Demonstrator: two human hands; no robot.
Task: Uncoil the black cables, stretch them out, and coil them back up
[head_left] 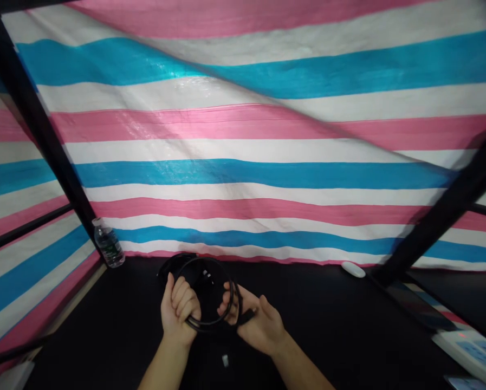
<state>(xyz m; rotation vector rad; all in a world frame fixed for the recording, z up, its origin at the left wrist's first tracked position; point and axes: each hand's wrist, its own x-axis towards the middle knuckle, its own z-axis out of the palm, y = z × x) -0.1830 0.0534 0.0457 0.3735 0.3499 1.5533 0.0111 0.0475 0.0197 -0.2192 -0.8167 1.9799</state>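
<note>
A black cable point(210, 325) is wound into a loose coil, with a second loop behind it and a small metal-tipped connector showing inside the ring. My left hand point(180, 309) is curled around the coil's lower left side, fingers closed over the strands. My right hand point(254, 319) grips the coil's right side, where the strands run across the fingers and a thicker black end sticks out past the palm. A small white object point(225, 360) lies on the black tabletop point(104, 325) just below my hands.
A plastic water bottle point(108, 244) stands at the table's far left corner, and a white computer mouse point(353, 269) lies at the far edge. Black frame posts point(441, 211) and a pink, white and blue striped tarp point(243, 173) surround the table. A power strip point(470, 346) sits at lower right.
</note>
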